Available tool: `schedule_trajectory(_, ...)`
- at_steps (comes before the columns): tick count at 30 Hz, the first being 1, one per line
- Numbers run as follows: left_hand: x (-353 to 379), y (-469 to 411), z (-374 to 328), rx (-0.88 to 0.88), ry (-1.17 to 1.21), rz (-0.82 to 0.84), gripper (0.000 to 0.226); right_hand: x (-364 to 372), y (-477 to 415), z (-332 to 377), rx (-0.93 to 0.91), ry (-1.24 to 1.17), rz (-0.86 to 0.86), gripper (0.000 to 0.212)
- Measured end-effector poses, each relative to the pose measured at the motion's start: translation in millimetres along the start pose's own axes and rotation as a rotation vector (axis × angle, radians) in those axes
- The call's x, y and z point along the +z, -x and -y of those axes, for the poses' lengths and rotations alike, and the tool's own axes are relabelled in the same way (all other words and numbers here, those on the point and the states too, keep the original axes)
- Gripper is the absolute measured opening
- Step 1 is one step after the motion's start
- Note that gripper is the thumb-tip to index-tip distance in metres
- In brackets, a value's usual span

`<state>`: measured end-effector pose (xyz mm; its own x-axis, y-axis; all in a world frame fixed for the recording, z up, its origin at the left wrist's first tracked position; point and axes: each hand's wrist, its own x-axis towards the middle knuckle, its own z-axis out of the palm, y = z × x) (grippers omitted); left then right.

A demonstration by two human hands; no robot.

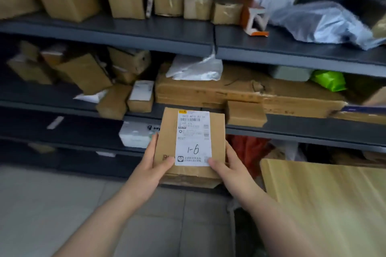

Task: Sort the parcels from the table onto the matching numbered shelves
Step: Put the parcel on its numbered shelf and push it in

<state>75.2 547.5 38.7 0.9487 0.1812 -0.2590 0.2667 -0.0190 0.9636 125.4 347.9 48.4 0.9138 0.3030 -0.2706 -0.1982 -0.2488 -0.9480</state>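
Note:
I hold a small brown cardboard parcel (167, 142) in front of the dark shelves, level with the edge of the middle shelf (292, 129). Its white shipping label (193, 137) faces me and has "1-6" handwritten on it. My left hand (154, 165) grips the parcel's lower left side, thumb on the front. My right hand (227, 165) grips the lower right side, thumb on the label's corner. The parcel's underside is hidden.
Grey metal shelving fills the view. The upper shelf (125, 35) carries brown boxes and a grey plastic mailer (325, 21). The middle shelf holds a long flat carton (240, 89), small boxes and a green bag (330, 80). A wooden table corner (325, 198) is at lower right; tiled floor lies below.

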Motion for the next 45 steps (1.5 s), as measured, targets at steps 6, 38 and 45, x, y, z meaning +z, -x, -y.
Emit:
schedule_trajectory(6,-155,24,19,0.037,0.062,-0.264,0.079,156,-50,41,-0.046,0.053,0.291,0.05)
schedule_trajectory(38,-480,113,44,-0.034,0.294,-1.509,0.076,648,-150,166,-0.207,0.239,1.266,0.043)
schedule_trajectory(45,-574,130,51,-0.023,0.333,-1.635,0.066,741,-140,196,-0.259,0.235,1.305,0.045)
